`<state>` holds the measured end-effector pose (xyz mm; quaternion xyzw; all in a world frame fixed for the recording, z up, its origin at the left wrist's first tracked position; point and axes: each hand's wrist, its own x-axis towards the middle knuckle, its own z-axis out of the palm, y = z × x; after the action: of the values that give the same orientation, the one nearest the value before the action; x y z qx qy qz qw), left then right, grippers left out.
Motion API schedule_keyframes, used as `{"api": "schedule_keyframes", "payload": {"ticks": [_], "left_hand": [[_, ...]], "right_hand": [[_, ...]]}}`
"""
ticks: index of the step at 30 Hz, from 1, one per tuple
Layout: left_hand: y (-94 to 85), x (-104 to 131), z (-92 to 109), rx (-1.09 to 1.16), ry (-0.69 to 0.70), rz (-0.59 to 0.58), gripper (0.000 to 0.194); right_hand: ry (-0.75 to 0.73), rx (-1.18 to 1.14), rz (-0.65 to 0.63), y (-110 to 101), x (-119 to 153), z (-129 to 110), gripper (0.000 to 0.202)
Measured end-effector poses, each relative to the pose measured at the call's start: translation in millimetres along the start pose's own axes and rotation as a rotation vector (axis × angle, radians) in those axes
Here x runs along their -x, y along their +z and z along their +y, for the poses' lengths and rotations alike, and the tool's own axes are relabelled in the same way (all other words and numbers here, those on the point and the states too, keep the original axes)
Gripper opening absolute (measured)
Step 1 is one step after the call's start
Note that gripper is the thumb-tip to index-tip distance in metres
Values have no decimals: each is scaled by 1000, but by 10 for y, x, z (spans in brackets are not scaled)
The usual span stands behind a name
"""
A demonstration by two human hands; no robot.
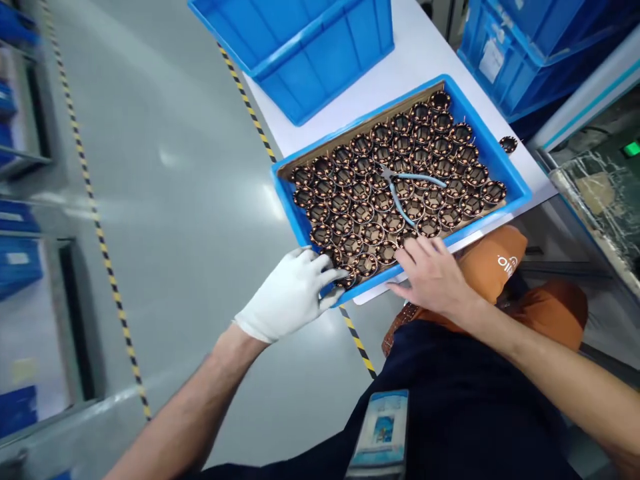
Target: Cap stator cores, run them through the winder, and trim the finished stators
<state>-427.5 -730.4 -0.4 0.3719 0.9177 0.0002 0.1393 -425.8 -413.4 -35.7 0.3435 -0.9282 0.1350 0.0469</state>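
A shallow blue tray (480, 220) holds rows of round, copper-wound rings (373, 233) on brown cardboard. Pliers with light blue handles (420, 179) lie spread across the rings. My left hand (295, 290), in a white glove, reaches over the tray's near left corner, its fingers curled at a ring (346, 275) there; their grip is partly hidden. Bare, my right hand (430, 270) rests over the tray's near edge with its fingertips on a ring (407, 238) and the thumb apart; whether it grips the ring is unclear.
A large blue bin (325, 67) stands behind the tray on the white table (415, 50). One loose ring (509, 144) lies right of the tray. Stacked blue crates (520, 60) are at the upper right, and an orange-covered stool (495, 263) is beside the table.
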Motion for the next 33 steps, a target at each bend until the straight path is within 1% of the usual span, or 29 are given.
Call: {"api": "schedule_keyframes", "payload": {"ticks": [2,4,8,11,14,17,19,21,23,25,26,28,29,31,33], "left_hand": [[23,-9,20,-12,23,-9,32],[84,3,21,-17,30,-2,34],[238,-3,-7,-51,44,57,42],[289,-64,13,-52,14,94,45],[279,-131,41,-9,-10,51,45],[243,-137,15,8,-43,-3,41],[198,-102,-13,27,-55,-11,38],[129,-63,-4,59,-33,40,37],[45,-53,82,96,-17,149,35],[-35,-90,247,161,-12,266,30],[-66,-127,344,208,-5,310,28],[-102,-225,513,294,20,353,25],[-107,-278,564,316,28,359,24],[-98,-367,564,309,-12,366,23],[-68,-408,437,268,-142,391,25]], "right_hand": [[8,29,-22,59,-137,-131,57],[-28,53,-51,107,-240,-173,64],[-139,91,-135,201,-324,-85,76],[-118,113,-169,229,-324,19,81],[-76,95,-190,213,-336,72,77],[-99,47,-181,167,-343,50,61],[-112,32,-156,123,-266,14,58],[-86,-27,-85,78,-59,-14,52],[20,-168,37,42,297,-26,40],[219,-314,154,10,768,-28,29],[321,-337,182,-6,1020,-28,26],[498,-344,215,-43,1497,-22,20],[570,-337,229,-61,1697,-14,18],[670,-333,249,-97,1973,27,14],[699,-333,251,-128,2056,113,12]]}}
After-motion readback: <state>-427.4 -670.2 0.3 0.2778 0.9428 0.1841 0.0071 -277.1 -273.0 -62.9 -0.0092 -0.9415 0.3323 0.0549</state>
